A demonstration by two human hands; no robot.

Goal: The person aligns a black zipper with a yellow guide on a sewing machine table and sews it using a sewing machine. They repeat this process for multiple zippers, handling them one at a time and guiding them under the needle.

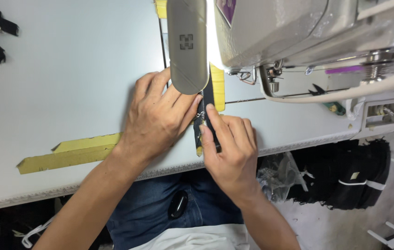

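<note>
Black zipper strip (204,109) lay under the sewing machine (271,37), pressed flat by the left hand (157,118) and pinched by the right hand (229,148) on the white table (67,83).

We see two labels, both on the sewing machine (298,32). One is a purple sticker (227,9) on the upper front of the cream body, cut off by the top edge, with pale marks too small to tell. The other is a small dark square emblem (186,41) on the grey-beige rounded head cover. We see no packages, signs or screens.
</note>
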